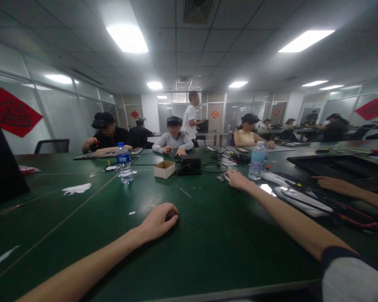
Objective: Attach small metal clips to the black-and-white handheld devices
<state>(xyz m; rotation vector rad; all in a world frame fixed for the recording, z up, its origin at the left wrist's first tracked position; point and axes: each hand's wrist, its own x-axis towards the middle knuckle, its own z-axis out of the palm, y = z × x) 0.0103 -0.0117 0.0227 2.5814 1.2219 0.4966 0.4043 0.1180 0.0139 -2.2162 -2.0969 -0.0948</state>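
My left hand (160, 219) rests on the green table (201, 247) with its fingers curled in. A dark gap shows between thumb and fingers; whether anything is held there is hidden. My right hand (237, 180) reaches far forward, its fingers closed together at the tabletop. Right at its fingertips lies a small greyish piece (221, 178), too small to name. Just beyond and right of that hand stands a water bottle (256, 163). An open-topped pale box (164, 170) and a black box-shaped device (189, 164) are farther back, left of my right hand.
A blue-capped bottle (125, 165) stands left. Tangled black cables (219, 163) lie behind my right hand. White-and-black gear (297, 197) and a large black tray (337, 170) occupy the right, beside another person's hand (332, 184). Crumpled white tissue (77, 188) lies left. Several people sit opposite.
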